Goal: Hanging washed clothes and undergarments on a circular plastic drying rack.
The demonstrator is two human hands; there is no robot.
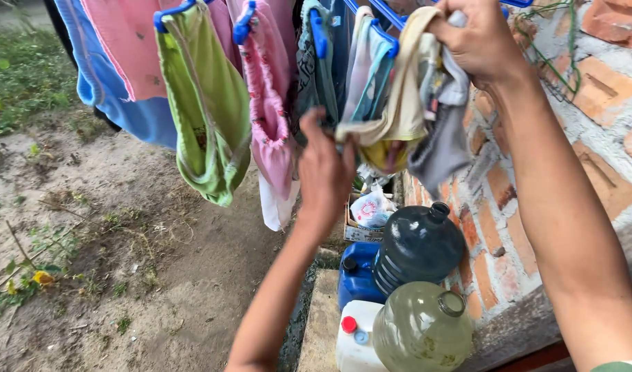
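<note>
Watching the head feed here and both hands are up in the laundry right now. The right hand (478, 38) is reaching high near the top of the frame, fingers closed around a bunch of cloth, a grey piece (443, 148) and a cream garment (402, 103), right up by the blue clip rack (392, 17). The left hand (324, 172) is coming in lower, back of the hand facing me, and it's pinching the bottom edge of that same cream garment, so the grip there is narrow and holding fabric. The cream garment is hanging with its long axis running top to bottom, top end up at the right hand and the lower end swinging left toward the left hand, so it's tilting a bit off vertical. To the left of it, more stuff is dangling from blue clips: a pink piece (271, 117), a green piece (209, 110), and a blue cloth (116, 89) further out, all pointing straight down. Below the hands a dark jug (419, 244), a cloudy jug (419, 331), a blue can (357, 272) and a white can (354, 344) are sitting bunched together against the brick wall (605, 89). Bare dirt (137, 262) is spreading out on the left.
</note>
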